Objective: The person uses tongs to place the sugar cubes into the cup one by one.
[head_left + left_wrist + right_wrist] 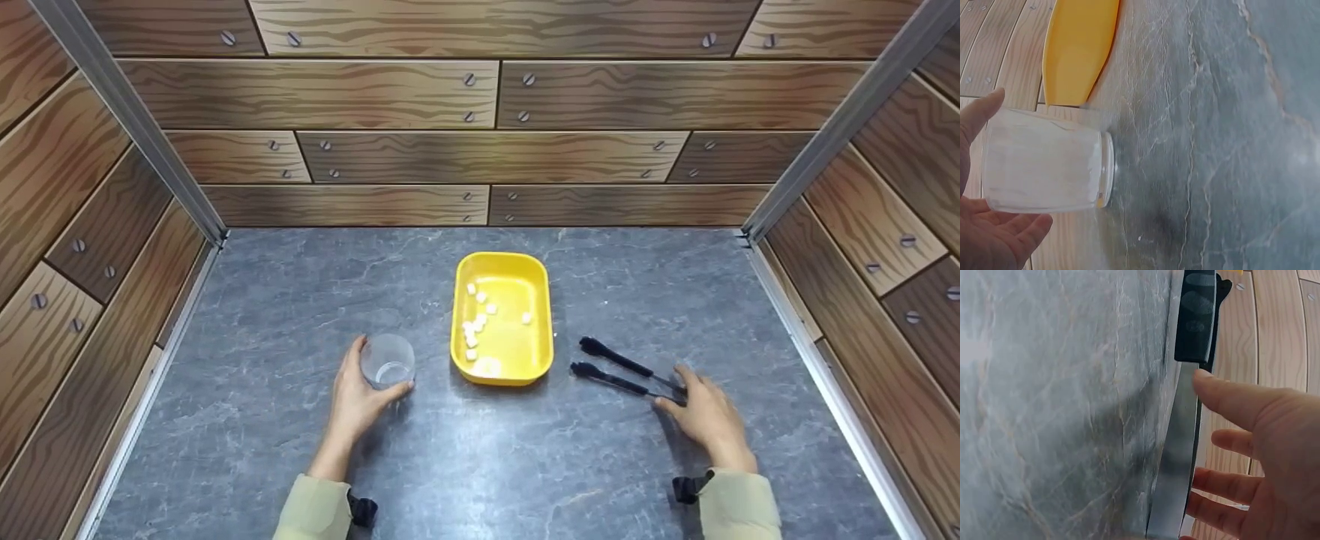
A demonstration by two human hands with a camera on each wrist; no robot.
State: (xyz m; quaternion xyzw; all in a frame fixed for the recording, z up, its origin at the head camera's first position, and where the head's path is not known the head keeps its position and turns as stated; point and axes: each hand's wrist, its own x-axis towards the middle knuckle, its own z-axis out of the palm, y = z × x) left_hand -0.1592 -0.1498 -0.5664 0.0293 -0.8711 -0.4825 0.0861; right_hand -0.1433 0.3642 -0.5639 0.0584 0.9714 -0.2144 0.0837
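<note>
A clear plastic cup (388,358) stands upright on the grey table. My left hand (361,397) curves around its near left side, thumb and fingers spread. In the left wrist view the thumb lies right at the rim of the cup (1044,163), with the other fingers along its far side. On the right lie tongs (615,379) with black tips and metal arms, spread apart. My right hand (709,416) is at their rear end. The right wrist view has the thumb tip at the edge of the metal arm, with fingers behind the tongs (1176,455).
Between the hands sits a yellow tray (455,319) holding several small white cubes (480,322), mostly along its left side. Wood-patterned walls (495,157) enclose the table at the back and both sides, with metal rails (806,345) at the edges.
</note>
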